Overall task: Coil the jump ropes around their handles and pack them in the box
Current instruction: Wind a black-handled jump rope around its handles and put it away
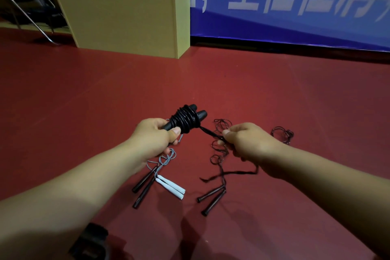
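1. At the centre of the frame, the left hand (155, 133) has its fingers and thumb curled tight round the near ends of a pair of black handles (190, 118); their long axis runs up and to the right, away from the grip, and many turns of black rope (185, 119) already sit on them.
2. Just to the right, the right hand (247, 141) pinches the free rope end (209, 132) between thumb and fingers; that short strand runs taut from the coil down and right into the pinch, so this hand is the nearer one for the last turns.
3. The coming move, as I judge it, turns on this: the tail leaves the coil on its right side, across the handles' axis.
4. Lower in the frame, on the red floor (84, 91), lie white handles (171, 187) beside dark ones, and further right a brown rope (219, 154), loose and uncoiled.
5. In the upper left stands the tan box (118, 10), well apart from both hands.
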